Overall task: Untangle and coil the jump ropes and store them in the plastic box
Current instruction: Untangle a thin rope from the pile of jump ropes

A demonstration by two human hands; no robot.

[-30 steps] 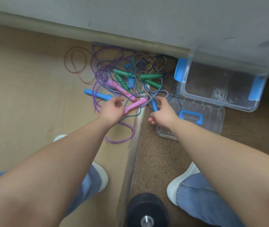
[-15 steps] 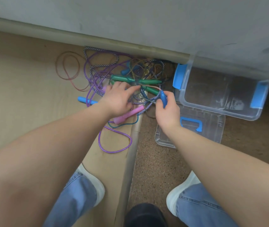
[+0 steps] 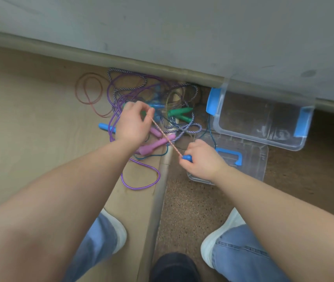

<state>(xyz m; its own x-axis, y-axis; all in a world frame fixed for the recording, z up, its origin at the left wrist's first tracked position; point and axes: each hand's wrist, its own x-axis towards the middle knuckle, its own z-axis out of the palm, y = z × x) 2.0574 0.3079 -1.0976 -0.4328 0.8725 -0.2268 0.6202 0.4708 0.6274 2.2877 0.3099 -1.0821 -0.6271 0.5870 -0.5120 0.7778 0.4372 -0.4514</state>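
Flooring consists of a tan board (image 3: 30, 123) on the left and a brown speckled surface (image 3: 192, 200) on the right, bounded at the far edge by a grey wall (image 3: 162, 27). The jump ropes (image 3: 141, 92) lie in a tangled pile against the wall base, mostly on the tan board. The plastic box (image 3: 259, 140) sits open just to the right of the pile, with its lid (image 3: 251, 165) flat on the floor in front of it. The left hand (image 3: 133, 125) hovers over the pile, thumb and forefinger pinching a thin pink cord (image 3: 162, 133). This cord runs taut and diagonal to the right hand (image 3: 201, 161), whose curled fingers grip a blue handle (image 3: 187, 158) over the lid's near corner. Pink handles (image 3: 154, 145) and green handles (image 3: 179, 111) lie within the pile, and a purple rope loop (image 3: 141, 185) trails toward the person.
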